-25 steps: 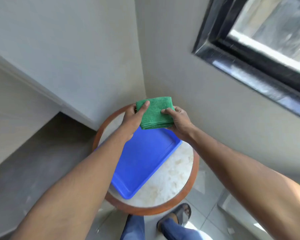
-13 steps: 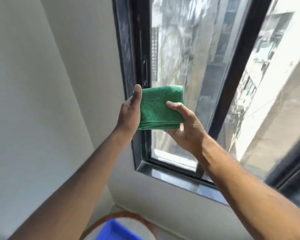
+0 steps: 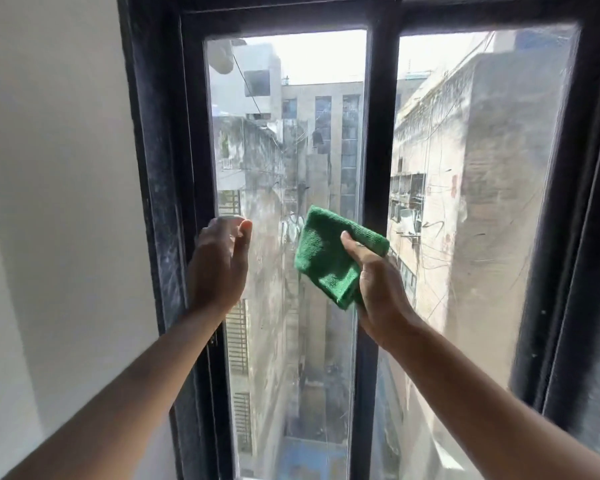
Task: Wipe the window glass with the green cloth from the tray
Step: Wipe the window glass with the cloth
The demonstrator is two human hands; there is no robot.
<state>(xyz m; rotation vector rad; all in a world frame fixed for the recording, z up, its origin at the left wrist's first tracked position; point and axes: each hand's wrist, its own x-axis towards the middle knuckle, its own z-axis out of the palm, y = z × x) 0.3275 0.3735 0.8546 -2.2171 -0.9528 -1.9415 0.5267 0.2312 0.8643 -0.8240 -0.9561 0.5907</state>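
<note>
- Green and nubbly, the cloth [image 3: 329, 252] is folded into a thick pad, its layered edges showing at the lower corner; it is held tilted, one corner pointing up.
- The right hand [image 3: 378, 289] grips the cloth, thumb pressed across its front face and the other fingers closed behind it, out of sight.
- The cloth is raised in front of the window glass [image 3: 284, 140], over the lower middle of the left pane and just beside the black centre bar [image 3: 378, 133]; whether it touches the glass cannot be told.
- The left hand [image 3: 219, 265] is up beside it, apart from the cloth, holding nothing, its fingers [image 3: 245, 226] loosely spread and curved, in front of the left edge of the same pane.
- The glass looks streaked and hazy, with a whitish smear near the top left corner; the right pane [image 3: 482, 168] carries thin scratch-like marks.
- The black window frame [image 3: 160, 168] is dusty, set against a pale wall [image 3: 56, 168] on the left.
- Buildings show through both panes.
</note>
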